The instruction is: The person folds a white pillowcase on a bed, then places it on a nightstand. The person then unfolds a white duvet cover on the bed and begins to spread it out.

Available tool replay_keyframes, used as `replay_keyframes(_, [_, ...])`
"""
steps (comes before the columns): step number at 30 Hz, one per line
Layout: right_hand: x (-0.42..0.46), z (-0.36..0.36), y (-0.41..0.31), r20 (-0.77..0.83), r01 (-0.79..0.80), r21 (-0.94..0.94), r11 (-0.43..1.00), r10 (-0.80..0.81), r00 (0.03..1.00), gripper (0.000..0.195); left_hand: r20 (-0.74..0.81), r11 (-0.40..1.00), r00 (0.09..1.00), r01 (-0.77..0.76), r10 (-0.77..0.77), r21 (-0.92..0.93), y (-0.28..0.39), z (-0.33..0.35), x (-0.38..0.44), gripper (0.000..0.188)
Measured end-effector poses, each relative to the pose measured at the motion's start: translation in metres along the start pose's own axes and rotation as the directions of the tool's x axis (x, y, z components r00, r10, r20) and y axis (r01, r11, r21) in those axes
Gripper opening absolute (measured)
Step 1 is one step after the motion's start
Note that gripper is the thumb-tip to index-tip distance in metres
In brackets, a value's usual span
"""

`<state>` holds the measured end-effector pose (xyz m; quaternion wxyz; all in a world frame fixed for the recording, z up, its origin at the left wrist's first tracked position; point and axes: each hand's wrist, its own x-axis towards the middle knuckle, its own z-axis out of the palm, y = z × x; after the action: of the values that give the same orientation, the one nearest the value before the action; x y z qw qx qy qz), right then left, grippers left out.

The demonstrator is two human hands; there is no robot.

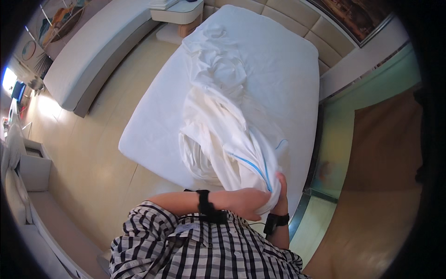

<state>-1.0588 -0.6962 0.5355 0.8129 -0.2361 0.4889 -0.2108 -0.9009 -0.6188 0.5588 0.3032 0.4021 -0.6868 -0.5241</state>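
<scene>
A large white bed cover (223,136) with blue trim lies bunched lengthwise along the white-sheeted bed (278,69). Its near end is gathered up at the bed's close right part, between my two hands. My left hand (249,202) reaches across my body and grips the gathered cloth, its fingers partly hidden by the fabric. On the right side of the same bundle, my right hand (281,185) is closed around the cloth edge beside the blue trim. Each wrist wears a black strap with a small device.
A long padded bench (104,45) stands left of the bed, with a bedside table (177,14) near the headboard (292,17). Along the right runs a glass panel (334,153) beside a brown surface (386,150). Pale furniture (35,171) lines the lower left.
</scene>
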Motion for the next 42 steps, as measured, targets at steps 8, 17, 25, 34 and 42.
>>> replay_keyframes(8, [0.012,-0.023,-0.002,0.022,0.234,0.016,0.972,-0.235,0.972,0.052,-0.274,0.960,0.922,0.278,-0.274,-0.028,-0.128,-0.037,-0.057,0.033])
replay_keyframes(17, [0.039,-0.083,0.024,0.180,0.720,-0.208,0.662,-0.698,0.693,0.028,-0.603,0.981,0.787,0.020,-0.133,-0.192,-0.122,-0.021,0.030,0.068])
replay_keyframes(25, [-0.010,-0.022,-0.025,0.159,0.333,0.087,0.939,-0.343,0.926,0.045,-0.544,0.905,0.759,0.139,-0.358,-0.401,-0.084,-0.061,0.019,0.035])
replay_keyframes(34, [0.060,-0.082,-0.021,-0.099,0.365,0.075,0.928,-0.357,0.929,0.035,-0.868,0.828,0.493,-0.512,0.066,-0.227,0.032,-0.202,-0.106,0.027])
replay_keyframes(42, [0.058,-0.082,-0.037,-0.034,0.429,0.072,0.900,-0.428,0.903,0.024,-0.896,0.770,0.358,-0.481,-0.262,-0.418,-0.047,-0.225,-0.129,0.030])
